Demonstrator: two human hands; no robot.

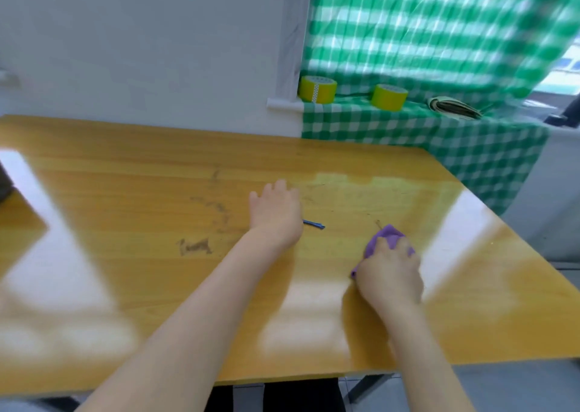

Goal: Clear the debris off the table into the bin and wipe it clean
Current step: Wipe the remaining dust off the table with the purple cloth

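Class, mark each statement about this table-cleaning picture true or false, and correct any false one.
1. The right hand grips a purple cloth on the table. True.
2. The yellow tape rolls lie on the table. False: they stand behind it, on the green checked cloth over the sill.
3. The left hand lies flat on the table, with a thin blue object just to its right. True.
4. The tabletop is spotless. False: dark smudges mark it left of the left hand.
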